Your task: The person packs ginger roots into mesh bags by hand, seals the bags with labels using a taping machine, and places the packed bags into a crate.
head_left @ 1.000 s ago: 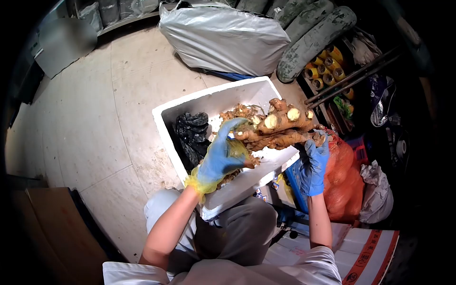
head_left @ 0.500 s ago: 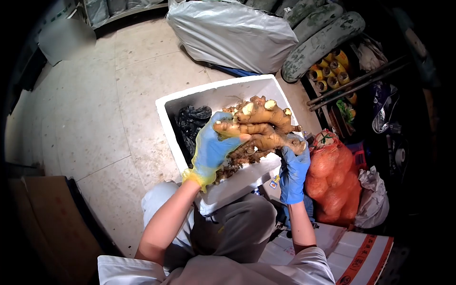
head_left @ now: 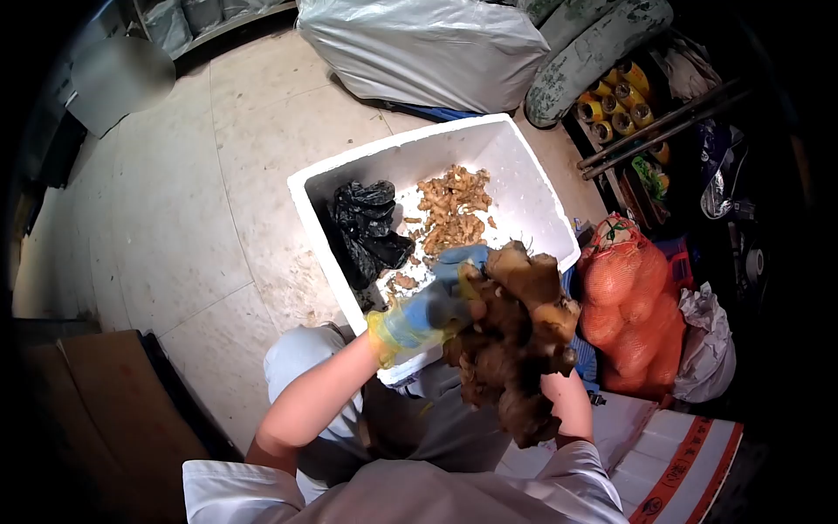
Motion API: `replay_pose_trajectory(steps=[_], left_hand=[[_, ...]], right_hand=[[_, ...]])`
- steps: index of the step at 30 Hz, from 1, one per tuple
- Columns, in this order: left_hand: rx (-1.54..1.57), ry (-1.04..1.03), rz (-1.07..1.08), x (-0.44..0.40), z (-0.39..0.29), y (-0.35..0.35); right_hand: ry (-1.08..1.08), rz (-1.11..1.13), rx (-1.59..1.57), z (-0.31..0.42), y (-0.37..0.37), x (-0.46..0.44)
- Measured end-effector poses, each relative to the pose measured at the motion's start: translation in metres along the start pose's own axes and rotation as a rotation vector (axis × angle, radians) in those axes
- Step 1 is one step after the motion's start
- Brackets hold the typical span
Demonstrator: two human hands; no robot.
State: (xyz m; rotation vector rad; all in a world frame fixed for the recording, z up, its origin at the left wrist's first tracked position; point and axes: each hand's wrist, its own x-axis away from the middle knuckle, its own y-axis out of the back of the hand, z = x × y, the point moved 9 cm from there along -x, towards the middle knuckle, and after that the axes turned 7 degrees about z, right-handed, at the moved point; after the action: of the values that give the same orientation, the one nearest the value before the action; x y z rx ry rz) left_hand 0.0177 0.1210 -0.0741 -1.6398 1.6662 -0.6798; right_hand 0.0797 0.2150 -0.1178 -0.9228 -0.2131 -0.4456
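A large knobbly root of ginger (head_left: 511, 327) is raised over the near right corner of a white foam box (head_left: 301, 223). My left hand (head_left: 428, 310), in a blue glove with a yellow cuff, is closed on the ginger's left side. From the right, my other forearm (head_left: 569, 403) reaches in behind the root; that hand and its fingers are hidden by it. Inside the box lie a heap of smaller ginger pieces (head_left: 454, 205), scattered crumbs and a crumpled black plastic bag (head_left: 362, 227).
An orange net sack (head_left: 628, 306) stands right of the box, beside a crumpled pale bag (head_left: 705, 349). White cartons (head_left: 672, 458) sit at lower right. A silver-covered bundle (head_left: 428, 52) and long green gourds (head_left: 602, 57) lie beyond. Brown cardboard (head_left: 122, 393) stands at left.
The ginger has come closer to me, down and right, and turned more upright. My left hand moved along with it. My right hand went from visible to hidden; the box's contents now show.
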Motion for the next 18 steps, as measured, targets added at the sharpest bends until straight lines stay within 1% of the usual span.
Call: replay_pose_trajectory(steps=[3,5,6,7,9,10,11,12,15,16,18], left_hand=[[0.044,-0.011,-0.062,0.002,0.016,0.005],[-0.213,-0.062,-0.056,0.005,0.004,0.001],[0.028,-0.053,-0.053,0.006,0.015,0.001],[0.023,-0.029,-0.042,0.005,0.022,0.001],[0.115,-0.085,0.05,0.003,0.029,-0.002],[0.007,-0.102,0.075,0.002,0.037,0.002],[0.001,-0.087,0.082,0.001,0.046,0.007],[-0.117,-0.123,0.063,0.0,0.046,0.012],[-0.388,-0.054,0.054,0.002,0.053,0.026],[-0.085,0.036,0.104,-0.001,0.044,0.007],[0.221,0.122,0.148,-0.002,0.047,-0.009]], right_hand=[[-0.185,0.107,-0.115,-0.035,0.011,0.002],[-0.28,0.167,-0.185,-0.05,0.016,0.005],[-0.322,0.194,-0.209,-0.058,0.02,0.007],[-0.358,0.219,-0.233,-0.065,0.022,0.009],[-0.41,0.267,-0.272,-0.077,0.023,0.012],[-0.436,0.288,-0.283,-0.082,0.023,0.013],[-0.459,0.311,-0.294,-0.086,0.023,0.014],[-0.477,0.332,-0.301,-0.088,0.022,0.015],[-0.54,0.384,-0.316,-0.1,0.021,0.016],[-0.558,0.397,-0.315,-0.105,0.021,0.016],[-0.589,0.418,-0.314,-0.109,0.021,0.017]])
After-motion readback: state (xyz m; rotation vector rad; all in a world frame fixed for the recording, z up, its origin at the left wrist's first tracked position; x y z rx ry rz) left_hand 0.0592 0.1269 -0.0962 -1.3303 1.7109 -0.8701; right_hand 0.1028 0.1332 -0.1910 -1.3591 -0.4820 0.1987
